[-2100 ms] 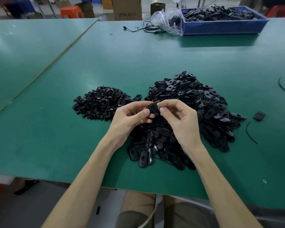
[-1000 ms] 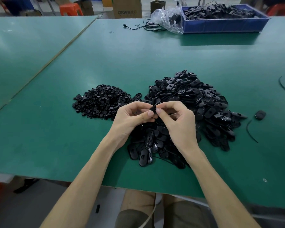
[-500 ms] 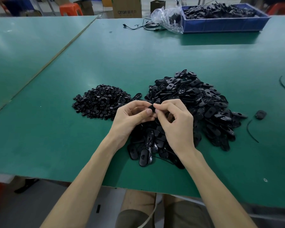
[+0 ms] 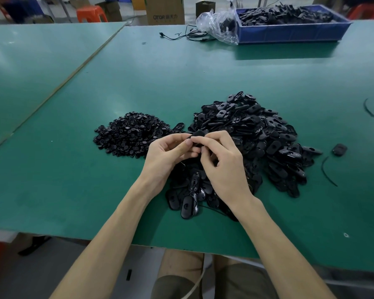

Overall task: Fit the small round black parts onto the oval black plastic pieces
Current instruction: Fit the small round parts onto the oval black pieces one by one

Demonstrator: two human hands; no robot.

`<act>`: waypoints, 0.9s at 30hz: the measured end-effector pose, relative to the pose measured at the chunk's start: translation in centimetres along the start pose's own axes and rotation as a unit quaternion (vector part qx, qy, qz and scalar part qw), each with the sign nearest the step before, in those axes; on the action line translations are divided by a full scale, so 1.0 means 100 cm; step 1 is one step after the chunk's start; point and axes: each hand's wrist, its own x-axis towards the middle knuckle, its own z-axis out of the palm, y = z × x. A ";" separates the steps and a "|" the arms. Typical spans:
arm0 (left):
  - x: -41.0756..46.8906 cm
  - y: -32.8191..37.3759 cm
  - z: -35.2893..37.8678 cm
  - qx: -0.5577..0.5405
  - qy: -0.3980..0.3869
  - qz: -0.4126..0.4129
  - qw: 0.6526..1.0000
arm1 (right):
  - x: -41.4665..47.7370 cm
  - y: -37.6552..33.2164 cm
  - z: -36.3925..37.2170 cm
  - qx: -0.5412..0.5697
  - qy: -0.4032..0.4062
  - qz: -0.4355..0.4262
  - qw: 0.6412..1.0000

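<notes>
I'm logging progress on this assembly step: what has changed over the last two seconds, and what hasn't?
Both hands kept hold of one oval piece. The right hand shifted slightly left, its fingers curling tighter over the piece. The left hand barely moved. Nothing was let go. The round-parts pile and oval-pieces pile stayed put.

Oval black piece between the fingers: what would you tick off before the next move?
1. Hold on the oval piece: ok, the left-hand grip and right-hand grip both pinch it.
2. Round part seated in it: cannot tell, the fingers hide it.
3. Supply in the round parts pile: ok, plenty beside the left forearm.
4. Supply in the oval pieces pile: ok, plenty.
5. Everything gathered: not ok, a stray piece lies apart on the table, right of the pile.
</notes>
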 end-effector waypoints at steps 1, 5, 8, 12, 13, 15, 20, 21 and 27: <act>0.000 0.000 0.000 0.000 -0.003 -0.003 1.000 | 0.000 0.000 0.000 0.002 0.001 0.000 1.000; 0.000 0.002 0.000 0.003 -0.020 -0.015 1.000 | -0.001 -0.002 0.000 0.009 -0.001 -0.003 1.000; -0.001 0.004 0.000 0.001 -0.029 -0.018 0.999 | 0.000 -0.004 -0.001 0.001 0.020 -0.003 1.000; -0.003 0.004 0.003 0.000 -0.030 -0.014 0.999 | 0.001 -0.004 -0.002 -0.003 0.061 -0.002 0.998; -0.003 0.004 0.003 -0.002 -0.029 -0.012 1.000 | 0.002 -0.004 -0.002 0.001 0.068 0.006 0.998; -0.003 0.004 0.004 -0.003 -0.024 -0.007 1.000 | 0.003 -0.004 -0.004 0.014 0.083 0.031 0.996; -0.003 0.003 0.007 -0.013 -0.007 -0.007 1.000 | 0.004 -0.005 -0.007 0.065 0.089 0.072 0.991; -0.003 0.003 0.007 -0.012 -0.003 -0.010 1.000 | 0.004 -0.006 -0.007 0.071 0.088 0.077 0.991; -0.004 0.002 0.007 0.022 -0.012 -0.001 1.000 | 0.003 -0.007 -0.008 0.099 0.088 0.124 0.983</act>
